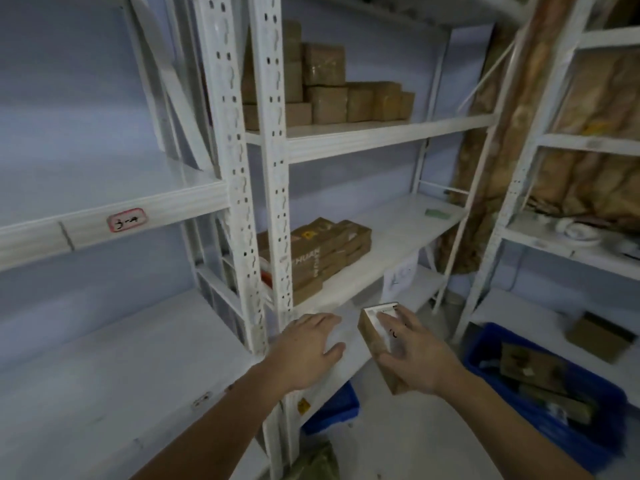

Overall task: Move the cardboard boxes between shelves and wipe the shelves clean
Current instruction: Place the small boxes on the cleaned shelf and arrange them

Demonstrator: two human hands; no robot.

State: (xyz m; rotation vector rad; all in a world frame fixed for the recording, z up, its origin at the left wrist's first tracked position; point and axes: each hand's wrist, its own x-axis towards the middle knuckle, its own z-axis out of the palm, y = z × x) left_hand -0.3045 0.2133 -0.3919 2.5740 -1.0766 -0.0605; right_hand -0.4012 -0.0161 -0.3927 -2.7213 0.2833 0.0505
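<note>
Bare shelf board point(398, 233) right of the box stack point(322, 252); upright post point(273, 188) flanking its left.

Two hands point(306, 351), one small box point(379, 344) held, two blue bins point(554, 393), two piles of brown boxes point(325, 88) on shelves.

A blue plastic bin point(485, 344) of mixed items sits on the floor at right, a second blue bin point(337, 408) lies under the central rack, a red-bordered label point(125, 220) marks a left beam, and a brown patterned curtain point(498, 109) hangs behind.
</note>
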